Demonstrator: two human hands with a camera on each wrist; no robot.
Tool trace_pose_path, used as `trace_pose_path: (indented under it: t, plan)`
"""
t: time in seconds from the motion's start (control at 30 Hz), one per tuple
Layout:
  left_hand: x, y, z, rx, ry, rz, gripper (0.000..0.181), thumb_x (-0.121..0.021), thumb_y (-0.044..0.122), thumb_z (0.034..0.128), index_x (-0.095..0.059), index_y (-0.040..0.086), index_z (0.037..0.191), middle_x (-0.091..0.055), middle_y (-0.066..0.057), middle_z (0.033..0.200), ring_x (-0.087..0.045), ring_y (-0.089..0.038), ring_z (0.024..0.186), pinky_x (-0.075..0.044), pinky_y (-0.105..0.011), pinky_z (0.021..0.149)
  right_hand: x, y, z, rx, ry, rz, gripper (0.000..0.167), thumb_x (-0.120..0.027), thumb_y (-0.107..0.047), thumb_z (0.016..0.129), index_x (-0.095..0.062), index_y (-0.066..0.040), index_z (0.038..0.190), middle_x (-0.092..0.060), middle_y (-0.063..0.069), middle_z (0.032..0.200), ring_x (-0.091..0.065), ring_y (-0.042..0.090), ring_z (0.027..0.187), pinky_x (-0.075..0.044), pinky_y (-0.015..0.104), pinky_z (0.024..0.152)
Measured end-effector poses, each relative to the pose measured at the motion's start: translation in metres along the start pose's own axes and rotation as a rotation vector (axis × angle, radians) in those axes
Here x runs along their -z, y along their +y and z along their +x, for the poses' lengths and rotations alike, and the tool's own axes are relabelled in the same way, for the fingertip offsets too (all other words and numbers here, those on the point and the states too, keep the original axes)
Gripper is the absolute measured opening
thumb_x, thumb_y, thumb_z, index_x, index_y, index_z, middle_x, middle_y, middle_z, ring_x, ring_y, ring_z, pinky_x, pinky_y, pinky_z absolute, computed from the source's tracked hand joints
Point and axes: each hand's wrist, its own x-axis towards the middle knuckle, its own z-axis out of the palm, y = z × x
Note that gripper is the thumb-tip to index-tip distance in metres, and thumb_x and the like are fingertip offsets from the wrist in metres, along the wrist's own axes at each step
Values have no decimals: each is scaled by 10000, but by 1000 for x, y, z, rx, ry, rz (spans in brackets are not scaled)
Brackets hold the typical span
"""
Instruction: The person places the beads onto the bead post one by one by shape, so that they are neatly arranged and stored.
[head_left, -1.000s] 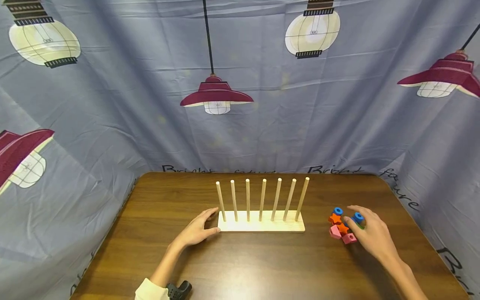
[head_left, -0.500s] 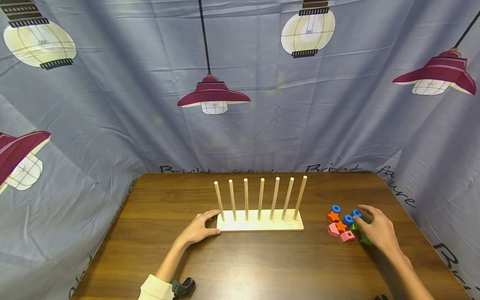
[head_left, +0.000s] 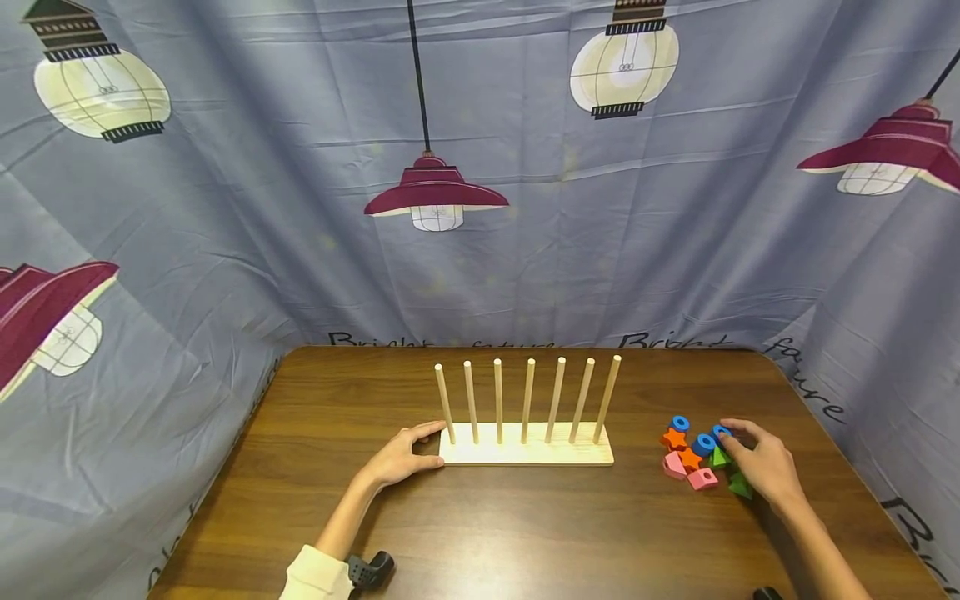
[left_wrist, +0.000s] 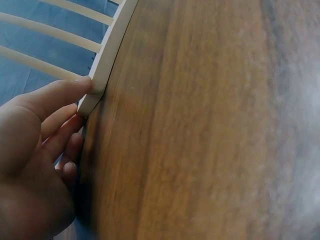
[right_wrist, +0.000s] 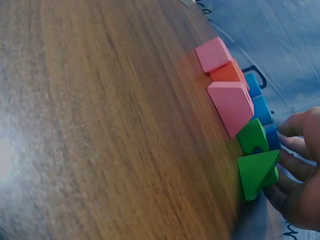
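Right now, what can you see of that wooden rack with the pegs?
The peg rack looks like pale, unpainted wood: a flat rectangular base with seven round dowels in one row, none carrying anything. It stands upright on the brown table, and the left hand holds its left end.

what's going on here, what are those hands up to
The person's left hand grips the left end of a wooden stand, whose seven upright pegs are all bare. The right hand is at a blue ring, though whether it has hold of it is hard to tell. Close by lie two more blue rings, two orange stars, and pink blocks and green blocks.
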Motion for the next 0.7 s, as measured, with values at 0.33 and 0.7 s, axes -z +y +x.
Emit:
trace_pose_path:
  t: [0.33, 0.7]
  plan:
    - [-2, -1, 1, -12, -1, 11, 644, -780, 210, 863, -538, 50, 1438, -472, -162, 1485, -441, -352, 1235, -332, -578, 1034, 0, 7, 1, 39, -22, 16, 430, -555, -241, 1031, -571, 82, 1314, -595, 371, 1180, -533, 531, 1078, -394, 645, 827]
    - [-2, 0, 0, -12, 12, 32, 639, -781, 224, 859, -549, 64, 1433, -484, -140, 1481, -448, -332, 1211, -348, -577, 1013, -2, 8, 4, 56, 27, -18, 402, -653, -214, 981, -602, 55, 1275, -635, 318, 1140, -589, 465, 1020, -443, 559, 772]
